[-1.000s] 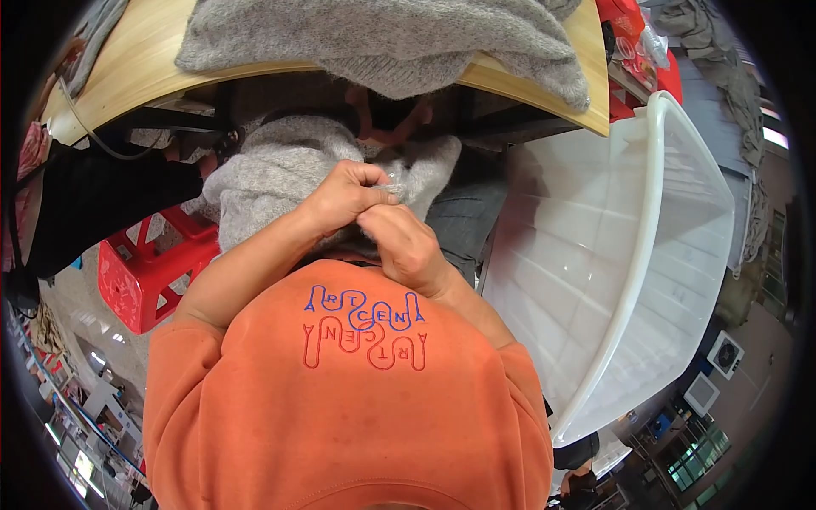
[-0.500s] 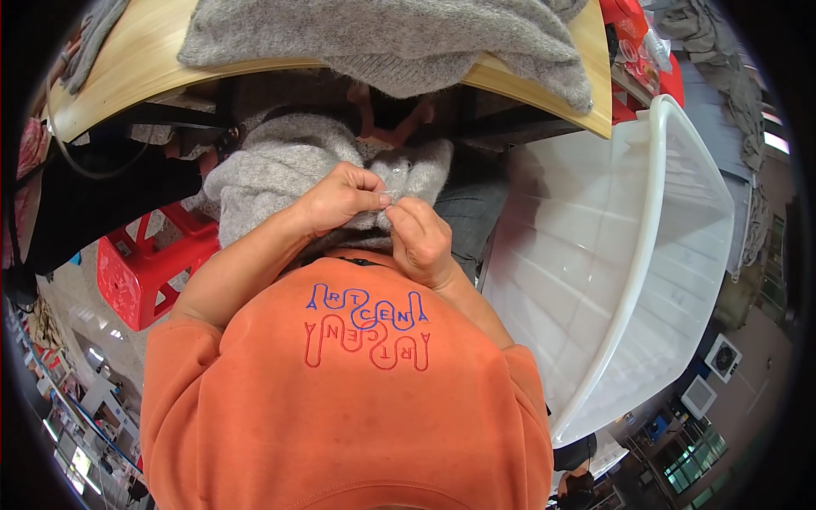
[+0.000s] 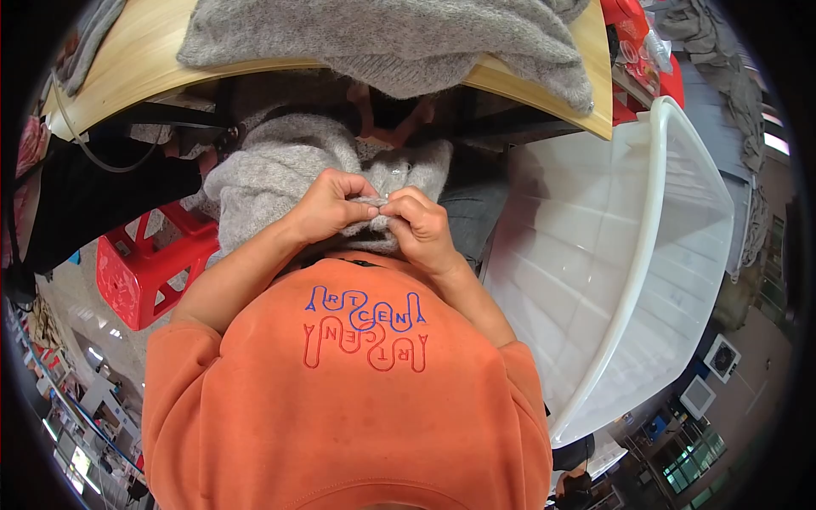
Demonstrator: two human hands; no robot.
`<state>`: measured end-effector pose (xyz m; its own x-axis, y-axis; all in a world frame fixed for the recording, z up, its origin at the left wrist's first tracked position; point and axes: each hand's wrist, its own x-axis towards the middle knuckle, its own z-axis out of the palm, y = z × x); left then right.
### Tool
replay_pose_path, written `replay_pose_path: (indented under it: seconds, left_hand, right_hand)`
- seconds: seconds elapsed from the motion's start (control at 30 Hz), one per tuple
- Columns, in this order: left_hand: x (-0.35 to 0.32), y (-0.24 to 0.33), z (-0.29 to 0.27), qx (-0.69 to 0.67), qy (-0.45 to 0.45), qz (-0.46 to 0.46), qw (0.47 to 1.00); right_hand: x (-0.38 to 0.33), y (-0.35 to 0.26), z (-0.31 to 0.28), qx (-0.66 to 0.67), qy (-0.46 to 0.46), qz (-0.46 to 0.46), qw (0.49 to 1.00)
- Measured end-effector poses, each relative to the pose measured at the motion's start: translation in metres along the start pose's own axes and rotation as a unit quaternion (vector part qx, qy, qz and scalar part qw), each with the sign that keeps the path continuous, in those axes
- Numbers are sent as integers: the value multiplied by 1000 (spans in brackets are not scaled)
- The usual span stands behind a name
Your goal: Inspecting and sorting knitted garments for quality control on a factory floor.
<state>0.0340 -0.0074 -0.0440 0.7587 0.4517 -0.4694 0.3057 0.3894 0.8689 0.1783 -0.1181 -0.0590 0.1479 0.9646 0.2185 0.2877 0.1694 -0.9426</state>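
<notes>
- Head view: left hand and right hand, fingers pinched shut on grey sweater.
- Beyond fingers: wooden worktop.
- Right of fingers: white plastic tub.

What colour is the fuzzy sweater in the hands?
Grey sweater, seen in the head view.

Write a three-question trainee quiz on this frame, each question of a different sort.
1. True or false: both hands pinch the grey knit in the lap.
2. What stands at the person's right? A) red stool B) white tub C) black bag
3. Fill in: a second grey knit lies on the wooden ____.

Key:
1. True: left hand and right hand meet on a fold of it.
2. B, the white tub; the red stool is at the left.
3. table.
</notes>
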Motion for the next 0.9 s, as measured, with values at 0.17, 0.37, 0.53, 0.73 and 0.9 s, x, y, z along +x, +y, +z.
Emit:
replay_pose_path:
  seconds: [0.17, 0.37, 0.53, 0.73, 0.9]
  left_hand:
    - [-4, 7, 5, 47, 53, 35, 997]
    - [-7, 5, 12, 113, 118, 112, 980]
    - [-6, 6, 11, 105, 135, 57, 984]
    - [1, -5, 11, 74, 160, 119, 977]
    - [3, -16, 21, 172, 263, 211, 926]
  right_hand:
    - [2, -5, 13, -45, 83, -1, 996]
    - [1, -3, 12, -44, 40, 110, 992]
    - [4, 0, 18, -195, 46, 24, 979]
    - [6, 6, 23, -200, 54, 23, 978]
    - [11, 4, 27, -214, 77, 33, 973]
